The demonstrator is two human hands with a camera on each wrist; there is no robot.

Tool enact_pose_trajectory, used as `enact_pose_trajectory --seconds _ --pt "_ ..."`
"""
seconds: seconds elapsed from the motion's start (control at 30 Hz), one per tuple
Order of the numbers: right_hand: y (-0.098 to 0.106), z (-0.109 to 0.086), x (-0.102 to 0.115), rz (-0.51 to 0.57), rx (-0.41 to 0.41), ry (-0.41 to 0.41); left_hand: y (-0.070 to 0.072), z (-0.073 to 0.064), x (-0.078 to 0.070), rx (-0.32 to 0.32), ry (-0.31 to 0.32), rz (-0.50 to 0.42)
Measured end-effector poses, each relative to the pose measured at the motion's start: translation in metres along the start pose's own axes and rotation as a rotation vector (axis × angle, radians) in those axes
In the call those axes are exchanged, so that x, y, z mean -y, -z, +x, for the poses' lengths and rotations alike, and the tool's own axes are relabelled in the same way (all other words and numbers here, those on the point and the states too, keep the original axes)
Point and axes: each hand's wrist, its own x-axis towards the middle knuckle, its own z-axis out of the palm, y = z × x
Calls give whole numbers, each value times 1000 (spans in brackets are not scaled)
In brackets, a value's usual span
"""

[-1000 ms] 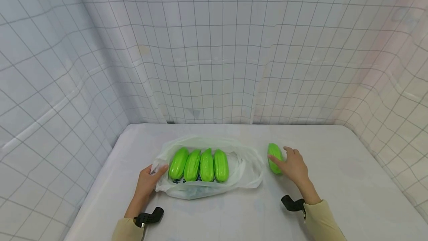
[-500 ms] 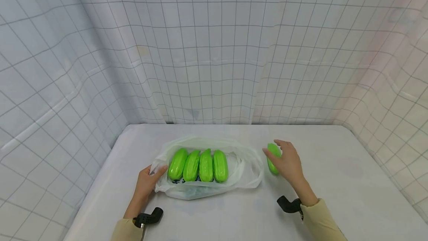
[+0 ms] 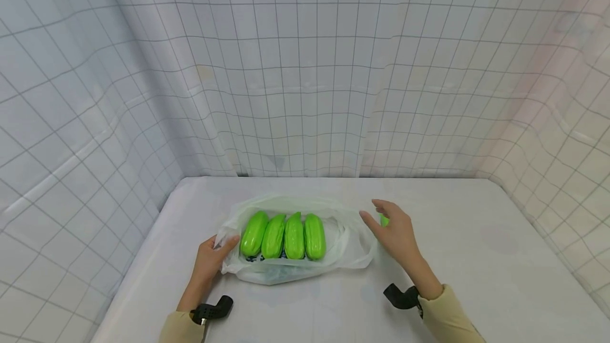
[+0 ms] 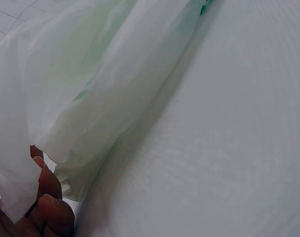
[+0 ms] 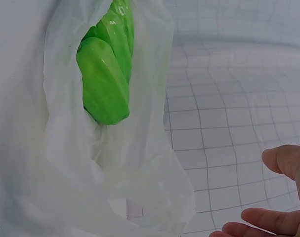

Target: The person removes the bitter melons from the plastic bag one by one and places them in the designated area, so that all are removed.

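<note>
Fingers [image 5: 272,220] spread, holding nothing

The right hand [image 3: 395,232] has shifted leftward, near the white bag [image 3: 276,275], leaving the loose green vegetable [image 3: 384,220] behind it, apparently unbagged. The left hand [image 3: 208,258] pinches the bag; four vegetables [image 3: 294,235] lie inside.

I see a white table [image 3: 333,306] across the lower half of the frame. On it, at lower middle, sits a bag [image 3: 274,274] (thin, crumpled stuff); right of centre lies a gourd [image 3: 384,220], just a green bit showing.
</note>
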Motion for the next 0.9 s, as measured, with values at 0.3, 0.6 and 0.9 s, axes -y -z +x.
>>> enact_pose_trajectory --seconds 0.3,0.6,0.9 --pt "-6 -2 6 25 9 32 0 -1 -1 -3 8 7" --pt "-12 -4 12 51 49 32 0 0 -1 5 5 -15" --pt "-17 -3 19 71 83 28 -1 0 0 -4 -7 -20"
